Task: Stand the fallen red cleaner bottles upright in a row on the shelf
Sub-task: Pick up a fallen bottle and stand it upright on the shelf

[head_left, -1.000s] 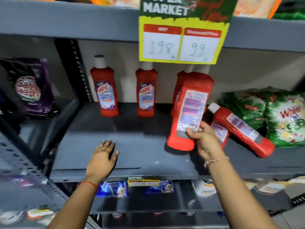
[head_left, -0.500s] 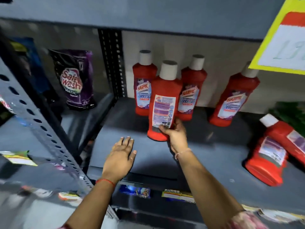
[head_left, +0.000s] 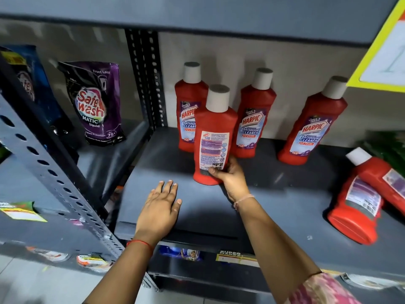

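My right hand grips the lower part of a red cleaner bottle, upright with its back label facing me, its base on or just above the grey shelf. Behind it three red bottles stand along the back wall: one at the left, one in the middle, one further right. Two red bottles lie fallen at the right: one near the front and one leaning across it. My left hand rests flat on the shelf, fingers spread, holding nothing.
A black perforated upright bounds the shelf on the left. Beyond it stands a purple detergent pouch. A yellow price sign hangs from the shelf above at the right. Green packets sit behind the fallen bottles.
My right hand has carried the bottle from the right side of the shelf to the left and turned it upright in front of the standing bottles. The view swung left. My left hand stayed put.
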Tool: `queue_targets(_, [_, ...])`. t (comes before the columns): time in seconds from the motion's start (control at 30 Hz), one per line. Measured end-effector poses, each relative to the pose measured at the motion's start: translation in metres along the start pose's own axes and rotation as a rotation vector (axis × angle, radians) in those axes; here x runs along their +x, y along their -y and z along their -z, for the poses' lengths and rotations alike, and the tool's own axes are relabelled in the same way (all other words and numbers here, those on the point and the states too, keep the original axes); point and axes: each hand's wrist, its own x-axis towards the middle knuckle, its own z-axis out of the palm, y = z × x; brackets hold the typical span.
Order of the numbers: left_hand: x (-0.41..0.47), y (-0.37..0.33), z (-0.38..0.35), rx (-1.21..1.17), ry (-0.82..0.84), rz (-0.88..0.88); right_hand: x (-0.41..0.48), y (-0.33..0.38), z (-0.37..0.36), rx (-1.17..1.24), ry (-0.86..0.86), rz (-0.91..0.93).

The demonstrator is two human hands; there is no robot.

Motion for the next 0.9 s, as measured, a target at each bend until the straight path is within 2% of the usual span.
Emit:
queue_targets(0.13, [-0.001,-0.002,0.002,-0.006,0.002,0.002,0.000,0.002,-0.001,-0.013,0.002,-0.015])
queue_targets(0.23, [-0.002,-0.003,0.003,-0.005,0.002,0.004,-0.006,0.003,-0.003,-0.126,-0.009,0.006])
queue_targets(0.27, [-0.002,-0.003,0.003,-0.004,0.004,0.005,-0.010,0.000,-0.006,-0.189,-0.064,0.034])
queue_targets(0.33, [-0.003,-0.003,0.004,-0.007,0.004,0.010,-0.017,-0.008,-0.019,-0.372,-0.286,0.092])
queue_targets(0.43, [-0.003,-0.003,0.004,0.000,0.012,0.010,-0.025,-0.014,-0.052,-0.615,-0.564,0.041])
queue_targets(0.57, [-0.003,-0.003,0.005,-0.002,0.014,0.015,-0.021,-0.016,-0.072,-0.736,-0.689,-0.030])
queue_targets(0.67, [-0.002,-0.003,0.003,-0.012,0.007,0.010,-0.019,-0.017,-0.068,-0.742,-0.706,-0.021])
queue_targets(0.8, [-0.002,-0.002,0.002,-0.015,0.006,0.008,-0.029,-0.021,-0.062,-0.665,-0.553,0.093])
queue_targets(0.9, [-0.002,-0.001,0.002,-0.010,0.005,0.007,-0.031,-0.018,-0.060,-0.674,-0.546,0.082])
